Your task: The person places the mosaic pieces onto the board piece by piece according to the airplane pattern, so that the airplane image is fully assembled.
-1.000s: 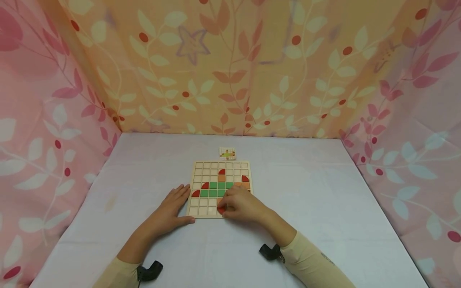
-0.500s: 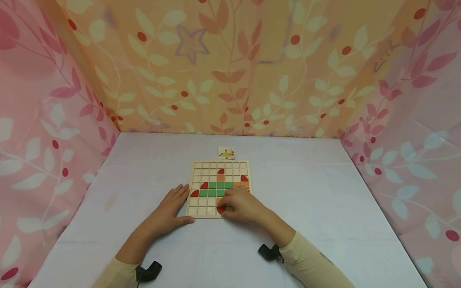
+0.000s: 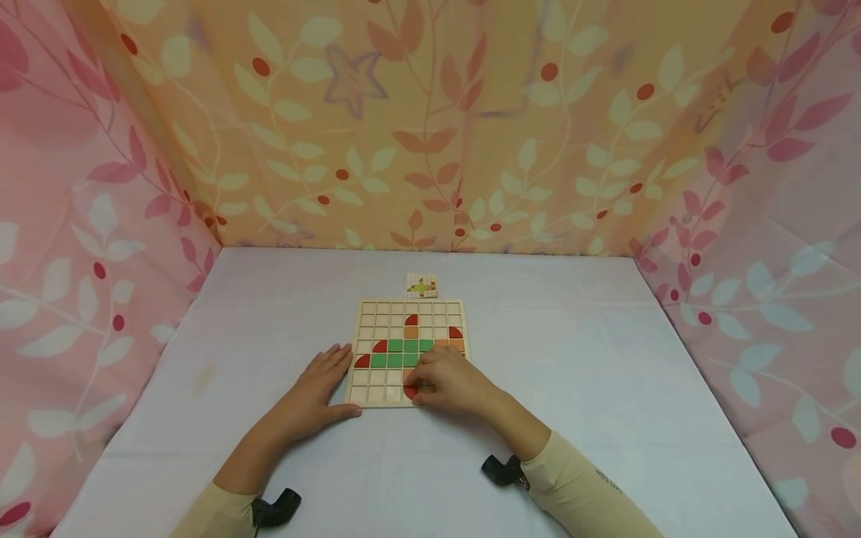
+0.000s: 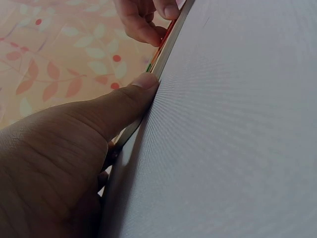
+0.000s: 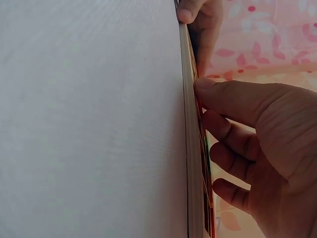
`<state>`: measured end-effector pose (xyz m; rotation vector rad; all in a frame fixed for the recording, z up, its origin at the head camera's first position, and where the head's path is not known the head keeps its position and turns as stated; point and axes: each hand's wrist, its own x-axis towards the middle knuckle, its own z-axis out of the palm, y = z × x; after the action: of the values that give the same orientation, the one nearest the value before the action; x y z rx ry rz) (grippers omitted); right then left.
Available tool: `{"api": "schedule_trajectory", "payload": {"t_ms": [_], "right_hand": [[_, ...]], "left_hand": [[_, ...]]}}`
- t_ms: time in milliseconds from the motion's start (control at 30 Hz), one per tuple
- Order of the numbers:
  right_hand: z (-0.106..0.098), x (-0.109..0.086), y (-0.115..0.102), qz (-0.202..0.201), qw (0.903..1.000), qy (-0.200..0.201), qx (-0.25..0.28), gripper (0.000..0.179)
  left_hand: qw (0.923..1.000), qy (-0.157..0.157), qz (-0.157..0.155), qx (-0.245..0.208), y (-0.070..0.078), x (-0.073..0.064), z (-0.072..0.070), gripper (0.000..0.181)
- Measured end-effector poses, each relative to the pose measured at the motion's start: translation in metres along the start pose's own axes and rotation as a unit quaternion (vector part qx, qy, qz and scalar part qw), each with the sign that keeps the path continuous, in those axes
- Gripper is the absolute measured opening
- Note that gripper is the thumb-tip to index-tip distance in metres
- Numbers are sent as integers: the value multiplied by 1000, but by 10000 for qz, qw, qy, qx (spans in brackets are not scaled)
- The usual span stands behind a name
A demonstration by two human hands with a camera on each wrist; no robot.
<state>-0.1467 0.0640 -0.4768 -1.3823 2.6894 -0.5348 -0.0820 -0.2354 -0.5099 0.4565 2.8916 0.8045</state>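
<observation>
A wooden grid board (image 3: 377, 394) lies on the white table in the head view. Green square tiles (image 3: 404, 346), orange squares and red quarter-circle tiles fill some of its cells. My left hand (image 3: 316, 388) rests along the board's left side, fingers straight and thumb at the near left corner. Over the lower right part of the board, my right hand (image 3: 451, 381) has its thumb and curled fingers at a red quarter-circle tile (image 3: 409, 391) in the nearest row, pinching it at the board's surface. That hand hides several cells. In the right wrist view its thumb (image 5: 233, 96) meets the board's face.
A small picture card (image 3: 421, 286) with a coloured grid pattern lies just beyond the board. The white table (image 3: 572, 336) is enclosed by floral cloth walls at the back and both sides. A black wrist device (image 3: 501, 471) sits at each sleeve.
</observation>
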Motion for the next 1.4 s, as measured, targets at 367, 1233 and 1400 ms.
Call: {"api": "schedule_trajectory", "payload": {"t_ms": [367,1233,1400], "right_hand": [[0,0,1,-45,10000,-27,-1,18],[-24,-6,5,-172,9987,422,250,19],[-34,-11,10,74,9978,580,305,19]], "left_hand": [[10000,-30,-15,-20,2,0,-1,109],[10000,18,23,-15,2,-1,-2,108],[10000,12,65,-55,2,-1,-1,108]]}}
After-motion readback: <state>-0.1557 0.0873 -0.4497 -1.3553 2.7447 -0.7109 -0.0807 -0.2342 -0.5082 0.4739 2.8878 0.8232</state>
